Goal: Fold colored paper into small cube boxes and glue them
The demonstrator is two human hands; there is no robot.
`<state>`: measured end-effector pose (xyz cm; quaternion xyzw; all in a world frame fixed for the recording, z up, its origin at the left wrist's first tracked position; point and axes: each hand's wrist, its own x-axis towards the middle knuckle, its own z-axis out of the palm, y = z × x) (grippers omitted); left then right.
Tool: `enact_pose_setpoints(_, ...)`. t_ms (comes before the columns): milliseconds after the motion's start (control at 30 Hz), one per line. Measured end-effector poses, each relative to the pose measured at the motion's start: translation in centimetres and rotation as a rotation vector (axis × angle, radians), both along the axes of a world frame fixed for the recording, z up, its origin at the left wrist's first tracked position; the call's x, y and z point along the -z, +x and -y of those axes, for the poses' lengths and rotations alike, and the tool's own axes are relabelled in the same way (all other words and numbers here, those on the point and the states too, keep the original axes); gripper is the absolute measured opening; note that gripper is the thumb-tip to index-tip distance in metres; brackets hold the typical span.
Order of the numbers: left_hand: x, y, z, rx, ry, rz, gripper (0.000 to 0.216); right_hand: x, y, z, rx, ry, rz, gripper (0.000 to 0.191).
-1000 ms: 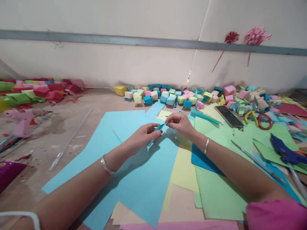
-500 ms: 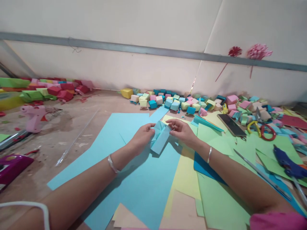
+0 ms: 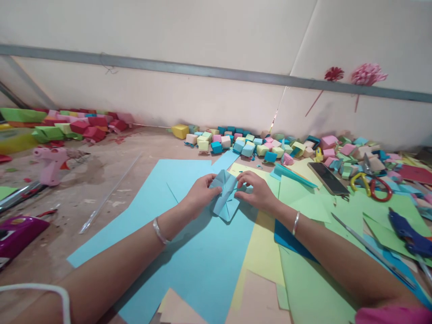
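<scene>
Between my hands is a small folded piece of light-blue paper (image 3: 225, 198), creased into flaps and held just above a large light-blue sheet (image 3: 199, 252). My left hand (image 3: 202, 194) is closed on its left side, with the thumb lying on top of the fold. At the right edge, my right hand (image 3: 254, 191) pinches the same piece between thumb and fingertips. Yellow paper (image 3: 261, 252) and green sheets (image 3: 310, 283) lie under and beside my right forearm.
Small coloured paper boxes (image 3: 248, 148) line the wall. To the right lie a phone (image 3: 328, 178), scissors (image 3: 371, 184), a long metal blade (image 3: 371, 249) and a blue glue gun (image 3: 407, 231). On the left are a pink glue gun (image 3: 50, 165) and a purple device (image 3: 20, 236).
The folded blue paper has turned in my hands, and its long flap now lies differently, with a pointed end towards me. My left thumb has moved further onto it.
</scene>
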<state>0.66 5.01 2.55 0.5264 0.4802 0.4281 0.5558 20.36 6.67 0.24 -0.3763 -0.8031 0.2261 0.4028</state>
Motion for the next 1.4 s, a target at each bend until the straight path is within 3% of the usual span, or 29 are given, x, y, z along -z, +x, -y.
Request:
enact_pose_setpoints(200, -0.3, 0.3, 0.3, 0.040, -0.139, 0.100, 0.041, 0.8, -0.6, 0.4, 0.007, 0.237, 0.184, 0.041)
enact_pose_setpoints(300, -0.5, 0.4, 0.4, 0.058, -0.232, 0.146, 0.042, 1.1, -0.5, 0.3, 0.025, 0.295, 0.176, 0.041)
enact_pose_setpoints(433, -0.7, 0.4, 0.5, 0.058, -0.223, 0.175, 0.048, 1.0, -0.5, 0.6, 0.062, 0.366, 0.158, 0.037)
enact_pose_setpoints(533, -0.6, 0.2, 0.6, 0.050, -0.132, 0.106, 0.048, 0.5, -0.6, 1.0, 0.133, 0.348, 0.119, 0.031)
enact_pose_setpoints(600, -0.5, 0.1, 0.5, 0.048, -0.027, -0.055, 0.041, 0.2, -0.5, 1.1, 0.192, 0.288, 0.067, 0.024)
enact_pose_setpoints(733, -0.3, -0.2, 0.2, 0.089, 0.215, -0.488, 0.028, -0.1, -0.1, 0.5, 0.283, -0.072, -0.040, 0.018)
enact_pose_setpoints(800, -0.3, -0.2, 0.1, 0.126, 0.251, -0.561, 0.026, 0.0, 0.2, 0.0, 0.237, -0.240, -0.114, 0.024)
enact_pose_setpoints(867, -0.3, -0.3, 0.1, 0.151, 0.262, -0.599, 0.024, 0.1, 0.4, -0.4, 0.157, -0.304, -0.148, 0.027)
enact_pose_setpoints(933, -0.2, -0.3, 0.1, 0.167, 0.285, -0.654, 0.020, 0.0, 0.6, -0.6, 0.110, -0.296, -0.100, 0.024)
enact_pose_setpoints(1133, 0.4, -0.2, 0.2, 0.194, 0.392, -0.795, 0.022, -0.2, 1.1, -0.6, 0.096, -0.116, 0.349, 0.006)
enact_pose_setpoints(1267, 0.9, -0.2, 0.1, 0.223, 0.478, -0.871, 0.028, 0.3, 0.9, -0.7, 0.105, -0.032, 0.404, 0.005)
enact_pose_setpoints(1400, 0.9, -0.4, 0.0, 0.245, 0.633, -1.109, 0.028, 0.6, 0.9, -0.8, 0.113, 0.043, 0.460, 0.012)
